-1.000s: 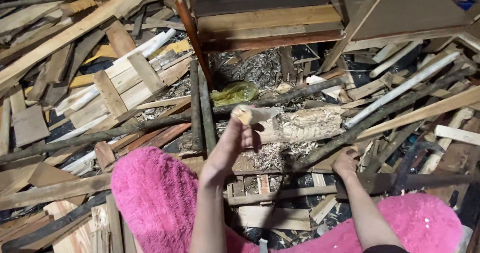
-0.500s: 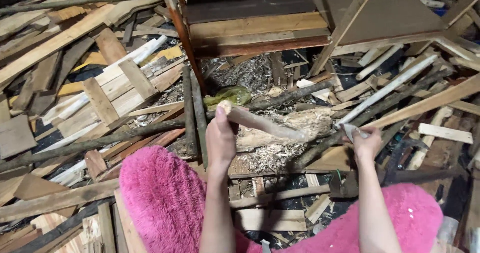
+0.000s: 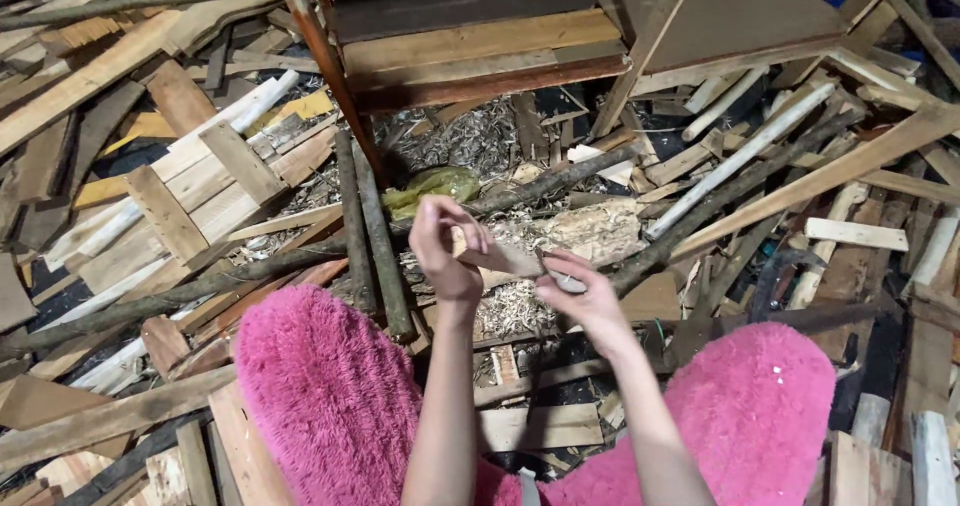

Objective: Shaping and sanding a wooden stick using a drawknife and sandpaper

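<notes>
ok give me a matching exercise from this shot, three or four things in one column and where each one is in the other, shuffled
Things:
1. left hand
2. right hand
3. green plastic bag
4. pink fluffy legs

Places or states:
A. crumpled among shavings, beyond the hands
B. grips the near end of a short wooden stick
C. at the bottom of the picture, either side of the arms
D. meets the stick's far end, with something small and pale in its fingers

Pairs: 1-B, 2-D, 3-A, 4-C
</notes>
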